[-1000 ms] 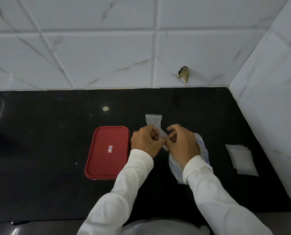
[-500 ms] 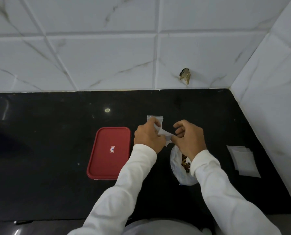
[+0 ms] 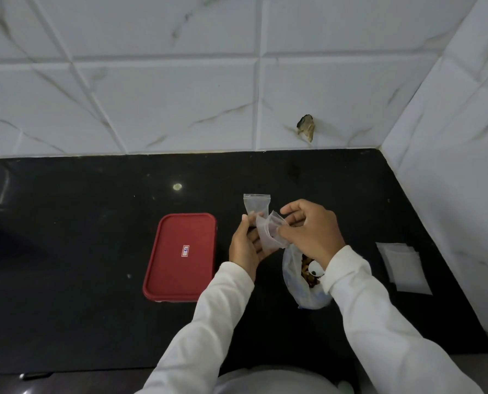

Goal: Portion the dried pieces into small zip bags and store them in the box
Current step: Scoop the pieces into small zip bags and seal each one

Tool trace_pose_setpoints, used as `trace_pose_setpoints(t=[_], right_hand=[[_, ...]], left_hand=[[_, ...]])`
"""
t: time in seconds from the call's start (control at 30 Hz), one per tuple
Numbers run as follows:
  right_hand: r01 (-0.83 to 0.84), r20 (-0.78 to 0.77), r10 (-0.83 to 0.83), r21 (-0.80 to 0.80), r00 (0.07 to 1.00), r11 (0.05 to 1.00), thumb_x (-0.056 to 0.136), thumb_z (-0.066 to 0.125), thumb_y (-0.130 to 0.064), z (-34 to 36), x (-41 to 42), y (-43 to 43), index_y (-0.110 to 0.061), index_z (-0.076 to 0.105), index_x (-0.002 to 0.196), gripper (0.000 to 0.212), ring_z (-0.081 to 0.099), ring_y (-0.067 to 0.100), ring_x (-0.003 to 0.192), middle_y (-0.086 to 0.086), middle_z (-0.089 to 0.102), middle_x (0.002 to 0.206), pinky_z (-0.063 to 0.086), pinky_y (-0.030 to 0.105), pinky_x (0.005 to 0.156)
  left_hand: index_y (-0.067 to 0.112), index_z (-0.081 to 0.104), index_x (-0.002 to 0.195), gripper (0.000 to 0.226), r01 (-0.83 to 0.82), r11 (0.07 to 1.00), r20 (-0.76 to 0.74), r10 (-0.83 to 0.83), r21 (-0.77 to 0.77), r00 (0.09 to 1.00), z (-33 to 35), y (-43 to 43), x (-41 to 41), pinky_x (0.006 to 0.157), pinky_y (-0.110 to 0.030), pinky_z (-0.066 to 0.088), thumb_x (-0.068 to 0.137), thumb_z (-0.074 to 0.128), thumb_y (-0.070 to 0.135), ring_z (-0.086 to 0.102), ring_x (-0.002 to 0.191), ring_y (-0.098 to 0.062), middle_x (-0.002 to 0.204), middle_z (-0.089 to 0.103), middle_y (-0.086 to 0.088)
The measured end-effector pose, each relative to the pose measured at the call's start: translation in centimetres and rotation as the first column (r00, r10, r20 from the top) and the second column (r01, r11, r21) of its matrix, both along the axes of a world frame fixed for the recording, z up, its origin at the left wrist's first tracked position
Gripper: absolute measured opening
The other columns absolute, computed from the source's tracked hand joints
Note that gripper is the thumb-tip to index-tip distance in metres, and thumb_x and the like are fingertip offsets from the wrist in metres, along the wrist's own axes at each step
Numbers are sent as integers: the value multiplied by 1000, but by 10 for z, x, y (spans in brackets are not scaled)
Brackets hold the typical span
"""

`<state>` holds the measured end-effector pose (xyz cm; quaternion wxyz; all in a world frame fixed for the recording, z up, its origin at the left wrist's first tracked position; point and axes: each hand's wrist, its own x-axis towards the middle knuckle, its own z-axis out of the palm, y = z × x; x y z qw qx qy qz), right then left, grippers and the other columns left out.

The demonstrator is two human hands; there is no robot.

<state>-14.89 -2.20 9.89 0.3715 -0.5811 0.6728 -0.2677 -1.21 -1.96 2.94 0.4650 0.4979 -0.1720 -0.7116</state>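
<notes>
Two hands meet over the black stone counter (image 3: 95, 280), and you have one small clear zip bag (image 3: 268, 233) between them. Your left hand (image 3: 247, 245) cradles it from the 9 o'clock side, fingers loosely curled under its lower half; your right hand (image 3: 311, 233) pinches its upper lip at 3 o'clock, thumb and forefinger narrow on the film. The bag's long axis runs roughly 12 to 6, mouth tipped toward your right fingers, so the right hand is the nearer one for filling, I'd say. Directly at 6 o'clock of that hand sits the open crumpled plastic bag of brown dried pieces (image 3: 308, 275), partly under your wrist. A second clear zip bag (image 3: 256, 204) lies flat at 12 o'clock. At 9 o'clock the red rectangular lidded box (image 3: 181, 255) is shut, well apart. A stack of spare flat bags (image 3: 403, 267) waits at 3 o'clock.
</notes>
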Motion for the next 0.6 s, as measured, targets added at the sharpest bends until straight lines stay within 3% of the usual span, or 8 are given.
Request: trace_pose_setpoints(t=[0.07,0.27,0.33,0.5,0.6], right_hand=[[-6,-10,6,31,1000,1000,77,78,-18,0,2,3,-21,63,108,35,65,6,80,-7,66,88,58,26,74],[-32,-1,32,86,999,996,77,78,-33,2,2,12,-23,62,111,39,64,4,81,-9,66,91,53,17,67],[-32,5,32,93,999,995,78,77,-36,3,0,14,-22,62,113,40,64,4,83,-8,67,93,52,16,66],[-12,159,-11,143,987,990,79,73,-48,12,-9,23,-26,63,111,39,70,8,76,-6,68,97,56,18,63],[113,274,-139,109,952,988,82,69,-49,15,-33,28,-27,67,102,30,71,9,76,-4,71,89,58,24,69]], left_hand=[[22,69,115,39,3,1000,-76,-2,8,997,-1,0,-1,83,-43,58,102,42,48,72,101,-26,108,76,-9],[23,82,91,40,41,997,-179,-29,63,983,-5,4,-5,86,-42,56,101,47,40,72,99,-27,107,76,-13],[18,78,98,36,49,995,-191,-32,84,981,-7,6,-6,88,-42,55,100,49,38,72,98,-27,104,76,-13],[13,71,111,30,17,980,-218,27,198,976,-12,11,-11,53,-26,56,99,55,34,72,80,-22,92,77,-10],[15,67,123,35,-22,962,-178,73,273,981,-23,11,-13,43,-23,51,95,60,35,67,73,-18,94,71,-8]])
